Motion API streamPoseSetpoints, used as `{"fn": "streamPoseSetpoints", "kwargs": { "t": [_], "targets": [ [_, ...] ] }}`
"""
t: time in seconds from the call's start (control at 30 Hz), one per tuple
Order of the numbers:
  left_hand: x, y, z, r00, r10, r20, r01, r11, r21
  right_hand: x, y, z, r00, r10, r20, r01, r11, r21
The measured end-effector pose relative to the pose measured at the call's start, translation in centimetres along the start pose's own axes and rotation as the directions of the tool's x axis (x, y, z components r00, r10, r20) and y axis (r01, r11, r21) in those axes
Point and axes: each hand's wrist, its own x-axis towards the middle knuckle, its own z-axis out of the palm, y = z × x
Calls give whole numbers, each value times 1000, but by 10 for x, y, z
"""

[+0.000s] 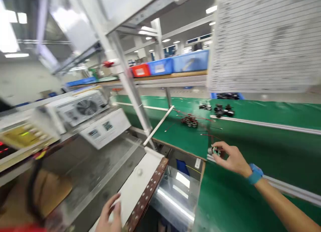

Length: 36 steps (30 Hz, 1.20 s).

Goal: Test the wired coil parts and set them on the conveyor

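Fingers (pixel 223 145) of the right hand (pixel 237 161) are being curled around 1 small component (pixel 215 151) over the green tabletop (pixel 225 198), its silver end (pixel 210 151) being pointed left. The left hand (pixel 110 216), farther from the component, is being held open and empty near a white panel (pixel 140 185).

The right fingers (pixel 217 153) hold a small part (pixel 215 151) above green matting (pixel 187 136).

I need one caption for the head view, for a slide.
Right hand holds a small part over the green bench; left hand is near a white strip.
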Motion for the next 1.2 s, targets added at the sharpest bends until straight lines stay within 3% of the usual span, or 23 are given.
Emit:
{"fn": "streamPoseSetpoints", "kwargs": {
  "t": [0.03,0.1,0.13,0.2,0.27,0.33,0.4,0.47,0.5,0.53,0.6,0.7,0.77,0.83,0.93,1.07,1.2],
  "targets": [
    [-7,9,-3,991,137,-10,-137,990,-14,7,-35,15,987,-104,122,96,993,69],
    [-20,31,-9,891,447,-75,-449,894,-5,13,-103,45,886,-338,318,262,930,259],
    [-24,41,-11,825,559,-85,-557,829,52,13,-134,61,803,-451,389,312,875,371],
    [-28,53,-19,722,688,-75,-666,720,195,6,-188,92,612,-627,483,309,751,584],
    [-27,48,-31,696,717,-17,-677,664,317,-8,-229,124,425,-721,547,181,659,730],
    [-23,29,-49,741,670,36,-627,672,393,-26,-259,154,266,-764,588,-19,605,796],
    [-20,0,-72,834,548,68,-519,737,433,-47,-279,180,127,-775,619,-290,568,770],
    [-20,-30,-97,939,333,82,-331,817,473,-65,-291,201,9,-770,637,-527,538,658],
    [-20,-44,-110,976,200,80,-213,842,496,-73,-295,209,-25,-767,642,-577,535,617],
    [-22,-56,-123,995,70,75,-98,849,519,-78,-298,217,-31,-762,647,-563,549,618],
    [-27,-77,-149,989,-135,61,79,830,552,-83,-301,235,24,-743,669,-352,620,701],
    [-37,-105,-179,960,-278,35,211,801,561,-75,-297,274,157,-676,720,65,735,675],
    [-42,-121,-188,948,-318,6,269,810,521,-65,-291,310,233,-608,759,203,793,574],
    [-46,-135,-186,950,-312,19,283,884,372,-55,-285,348,299,-535,790,278,841,464],
    [-51,-142,-166,951,-287,113,294,955,-47,-50,-279,399,344,-453,823,349,875,336],
    [-55,-126,-136,880,-351,319,469,747,-472,-60,-275,436,385,-442,810,388,874,293],
    [-56,-104,-121,824,-345,449,564,572,-596,-67,-272,444,379,-448,810,410,866,287]
  ]
}}
